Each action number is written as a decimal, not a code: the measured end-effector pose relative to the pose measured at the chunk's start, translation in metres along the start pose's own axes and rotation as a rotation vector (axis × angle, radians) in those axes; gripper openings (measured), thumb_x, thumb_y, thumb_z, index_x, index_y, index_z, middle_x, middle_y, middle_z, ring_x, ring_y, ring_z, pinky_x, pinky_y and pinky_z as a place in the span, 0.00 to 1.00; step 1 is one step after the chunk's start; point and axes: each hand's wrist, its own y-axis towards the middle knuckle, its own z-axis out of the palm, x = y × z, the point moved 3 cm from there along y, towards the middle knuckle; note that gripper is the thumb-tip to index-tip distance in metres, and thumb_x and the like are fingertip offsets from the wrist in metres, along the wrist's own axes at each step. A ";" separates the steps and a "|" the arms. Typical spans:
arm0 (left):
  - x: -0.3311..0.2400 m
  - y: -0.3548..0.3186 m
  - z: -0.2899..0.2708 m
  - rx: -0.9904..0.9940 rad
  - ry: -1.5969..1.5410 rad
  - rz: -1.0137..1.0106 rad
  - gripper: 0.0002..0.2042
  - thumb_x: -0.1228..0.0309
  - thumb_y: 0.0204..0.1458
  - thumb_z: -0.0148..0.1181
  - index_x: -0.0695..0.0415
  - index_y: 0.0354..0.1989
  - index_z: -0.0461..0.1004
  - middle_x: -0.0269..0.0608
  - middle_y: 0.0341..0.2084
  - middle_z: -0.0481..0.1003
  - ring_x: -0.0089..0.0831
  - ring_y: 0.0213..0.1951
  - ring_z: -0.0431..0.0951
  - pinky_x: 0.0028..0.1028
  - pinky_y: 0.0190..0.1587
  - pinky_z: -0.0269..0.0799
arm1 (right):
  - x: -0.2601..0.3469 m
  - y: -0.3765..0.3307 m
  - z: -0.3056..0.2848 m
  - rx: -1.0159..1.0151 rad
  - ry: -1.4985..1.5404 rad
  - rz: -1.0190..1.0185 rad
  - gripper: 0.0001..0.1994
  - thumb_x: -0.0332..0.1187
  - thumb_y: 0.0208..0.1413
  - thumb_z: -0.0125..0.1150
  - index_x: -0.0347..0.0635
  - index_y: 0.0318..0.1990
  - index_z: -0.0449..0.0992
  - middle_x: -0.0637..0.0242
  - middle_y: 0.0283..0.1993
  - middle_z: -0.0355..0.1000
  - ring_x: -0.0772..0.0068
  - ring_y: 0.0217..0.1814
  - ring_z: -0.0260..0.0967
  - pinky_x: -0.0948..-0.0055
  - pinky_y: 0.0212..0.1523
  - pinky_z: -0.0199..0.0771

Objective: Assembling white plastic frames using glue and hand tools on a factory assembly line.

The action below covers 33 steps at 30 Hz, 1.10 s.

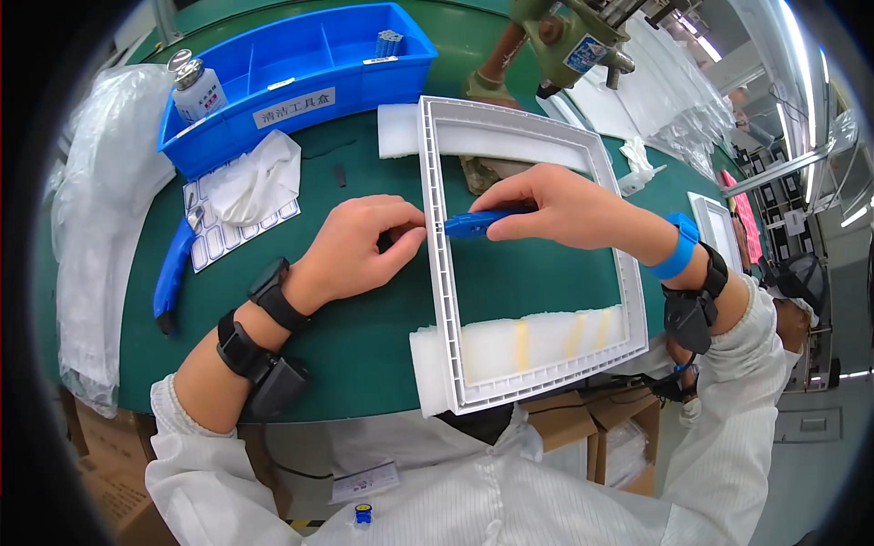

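Observation:
A white plastic frame, rectangular with a ribbed edge, lies on two foam pads, a far one and a near one with yellowish strips. My left hand is curled, its thumb and forefinger closed at the outer side of the frame's left rail. Inside the frame opening, my right hand grips a blue utility knife. The knife's tip meets the inner side of that same rail, opposite my left fingertips; its blade is too small to make out.
On the green table stand a blue divided bin and a white bottle. A blue-handled tool lies left, beside a crumpled white cloth. Plastic wrap covers the left edge. A green machine overhangs the back.

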 end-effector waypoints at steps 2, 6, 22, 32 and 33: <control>0.000 0.000 0.001 0.004 0.008 0.006 0.06 0.75 0.52 0.59 0.62 0.36 0.77 0.44 0.24 0.73 0.37 0.25 0.73 0.30 0.27 0.67 | -0.002 0.001 -0.001 0.003 -0.009 0.025 0.17 0.36 0.55 0.66 0.39 0.50 0.79 0.64 0.35 0.77 0.73 0.35 0.67 0.74 0.37 0.67; -0.002 0.001 -0.001 0.009 0.022 -0.001 0.05 0.76 0.51 0.59 0.62 0.35 0.77 0.44 0.24 0.73 0.38 0.25 0.73 0.31 0.27 0.67 | -0.007 0.003 0.002 0.004 0.015 -0.050 0.16 0.35 0.55 0.66 0.39 0.50 0.80 0.66 0.36 0.77 0.74 0.34 0.67 0.75 0.37 0.67; 0.004 0.002 0.000 0.028 -0.007 -0.032 0.08 0.70 0.57 0.54 0.62 0.32 0.77 0.45 0.23 0.72 0.43 0.29 0.72 0.37 0.33 0.67 | -0.089 -0.014 -0.029 -0.413 0.856 0.371 0.17 0.43 0.64 0.57 0.39 0.51 0.70 0.61 0.45 0.76 0.67 0.48 0.77 0.70 0.50 0.76; 0.002 0.002 -0.001 0.046 -0.013 -0.011 0.10 0.71 0.59 0.52 0.62 0.29 0.75 0.45 0.22 0.70 0.44 0.28 0.71 0.37 0.33 0.66 | -0.088 0.005 -0.031 -0.306 0.873 0.337 0.18 0.43 0.63 0.59 0.37 0.50 0.70 0.60 0.43 0.77 0.67 0.46 0.78 0.69 0.49 0.77; 0.002 0.002 -0.002 0.041 -0.005 -0.020 0.10 0.71 0.59 0.52 0.62 0.29 0.75 0.45 0.22 0.70 0.44 0.28 0.71 0.37 0.33 0.66 | -0.087 0.005 -0.031 -0.338 0.869 0.337 0.19 0.42 0.63 0.59 0.35 0.51 0.70 0.58 0.43 0.77 0.66 0.47 0.78 0.70 0.48 0.77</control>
